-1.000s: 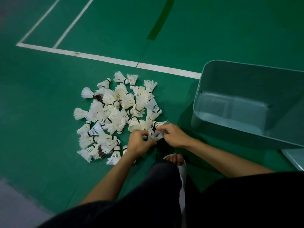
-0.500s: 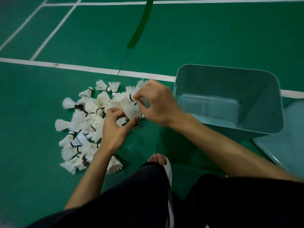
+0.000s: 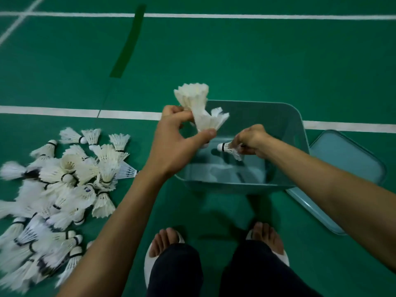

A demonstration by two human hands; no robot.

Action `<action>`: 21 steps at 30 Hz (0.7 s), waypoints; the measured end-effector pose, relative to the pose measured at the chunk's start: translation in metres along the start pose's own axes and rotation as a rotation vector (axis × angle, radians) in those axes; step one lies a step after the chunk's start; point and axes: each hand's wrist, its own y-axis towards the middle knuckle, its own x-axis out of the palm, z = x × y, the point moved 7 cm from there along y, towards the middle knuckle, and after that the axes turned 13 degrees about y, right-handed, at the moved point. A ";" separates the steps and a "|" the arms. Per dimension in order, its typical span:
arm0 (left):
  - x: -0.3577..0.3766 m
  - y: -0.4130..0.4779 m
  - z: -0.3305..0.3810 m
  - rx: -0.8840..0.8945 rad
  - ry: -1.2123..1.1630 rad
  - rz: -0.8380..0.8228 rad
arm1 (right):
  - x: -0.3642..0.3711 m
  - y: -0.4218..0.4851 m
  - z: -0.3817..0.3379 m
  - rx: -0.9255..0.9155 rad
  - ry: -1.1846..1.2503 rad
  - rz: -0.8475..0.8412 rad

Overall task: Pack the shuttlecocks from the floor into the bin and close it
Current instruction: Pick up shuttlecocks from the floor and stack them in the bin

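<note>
We're on an indoor badminton court: green sports floor (image 3: 235, 61) underfoot, white boundary lines (image 3: 214, 16) crossing it, a darker green strip (image 3: 128, 41) running off at an angle, and a heap of feathered shuttlecocks (image 3: 64, 179) lying beside a line.

The bin (image 3: 240, 179) stands on the floor (image 3: 235, 61), just ahead of the person's two feet (image 3: 214, 241). Its lid (image 3: 347, 166) lies flat on the floor directly right of the bin, touching or nearly touching its right wall. A heap of shuttlecocks (image 3: 62, 189) lies on the floor well left of the bin. The left hand (image 3: 177, 138) is above the bin's left rim, gripping a bunch of shuttlecocks (image 3: 201, 110) that stand up over the far-left corner. The right hand (image 3: 252, 140) is over the bin's inside, closed on one shuttlecock (image 3: 228, 147) lying sideways. Behind the bin, a court line (image 3: 64, 111) runs left to right.
</note>
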 end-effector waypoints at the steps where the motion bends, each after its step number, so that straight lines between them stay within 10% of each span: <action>1: 0.017 0.009 -0.002 -0.009 0.066 -0.075 | 0.007 0.010 0.001 -0.026 -0.052 -0.029; 13: 0.144 0.014 -0.071 -0.227 0.576 -1.080 | 0.085 0.054 0.016 0.170 0.008 -0.495; 21: 0.154 0.026 -0.082 -0.275 0.600 -1.113 | 0.083 0.063 0.005 0.073 0.131 -0.395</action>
